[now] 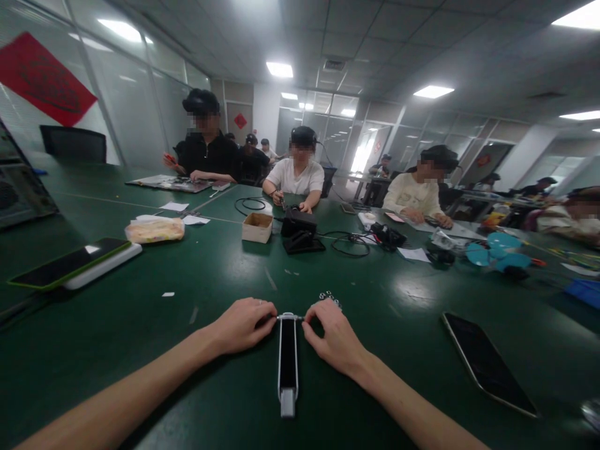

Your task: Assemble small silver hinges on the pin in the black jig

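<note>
A narrow device (288, 359) with a black middle, a pale frame and a light block at its near end lies lengthwise on the green table in front of me. A thin metal crosspiece (282, 317) spans its far end. My left hand (246, 324) is closed in a pinch at the left tip of this crosspiece. At the right tip, my right hand (334, 334) pinches with thumb and fingers. Fingertips partly cover both ends. Just behind my right hand sit several small shiny metal pieces (329, 297), partly hidden by it.
A phone (487, 362) lies to the right, another phone (70, 262) on a white block to the left. Farther off are a tissue pack (154, 230), a small open box (257, 229), a black device (300, 225), cables and blue discs (501, 252). Several people sit across the table.
</note>
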Available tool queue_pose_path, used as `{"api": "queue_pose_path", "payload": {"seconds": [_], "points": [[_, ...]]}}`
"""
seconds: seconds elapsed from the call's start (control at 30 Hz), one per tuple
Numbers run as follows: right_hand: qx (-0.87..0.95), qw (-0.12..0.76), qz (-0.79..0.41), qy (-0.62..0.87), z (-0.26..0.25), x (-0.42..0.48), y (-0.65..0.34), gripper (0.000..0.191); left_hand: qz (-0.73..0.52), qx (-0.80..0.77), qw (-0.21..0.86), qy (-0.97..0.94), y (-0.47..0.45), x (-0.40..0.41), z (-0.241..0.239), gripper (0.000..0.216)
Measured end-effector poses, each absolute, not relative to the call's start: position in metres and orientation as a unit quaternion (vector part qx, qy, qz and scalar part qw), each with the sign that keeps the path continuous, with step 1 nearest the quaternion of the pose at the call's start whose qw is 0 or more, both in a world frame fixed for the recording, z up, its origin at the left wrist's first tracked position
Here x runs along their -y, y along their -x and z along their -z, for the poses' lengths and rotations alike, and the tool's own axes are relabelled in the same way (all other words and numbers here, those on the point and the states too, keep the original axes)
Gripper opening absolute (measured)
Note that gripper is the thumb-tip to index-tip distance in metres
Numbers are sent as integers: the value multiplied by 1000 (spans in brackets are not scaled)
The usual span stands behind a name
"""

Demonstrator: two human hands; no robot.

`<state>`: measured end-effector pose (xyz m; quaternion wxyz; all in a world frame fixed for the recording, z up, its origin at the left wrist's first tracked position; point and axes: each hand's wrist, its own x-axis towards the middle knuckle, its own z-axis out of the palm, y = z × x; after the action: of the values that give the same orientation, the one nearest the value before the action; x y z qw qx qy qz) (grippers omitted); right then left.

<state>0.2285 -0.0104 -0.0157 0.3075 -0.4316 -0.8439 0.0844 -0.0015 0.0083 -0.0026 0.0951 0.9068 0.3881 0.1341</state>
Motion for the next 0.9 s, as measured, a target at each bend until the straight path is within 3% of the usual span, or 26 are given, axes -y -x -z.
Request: {"api": "queue_pose_path", "payload": {"seconds": [0.2, 0.9], "points": [[842, 346, -97, 401, 19, 7, -230, 8, -144, -382, 103, -907, 2, -8, 3, 18], [854, 304, -122, 404, 18, 9, -228, 17, -145, -359, 89, -918, -1, -3, 2, 19]]}}
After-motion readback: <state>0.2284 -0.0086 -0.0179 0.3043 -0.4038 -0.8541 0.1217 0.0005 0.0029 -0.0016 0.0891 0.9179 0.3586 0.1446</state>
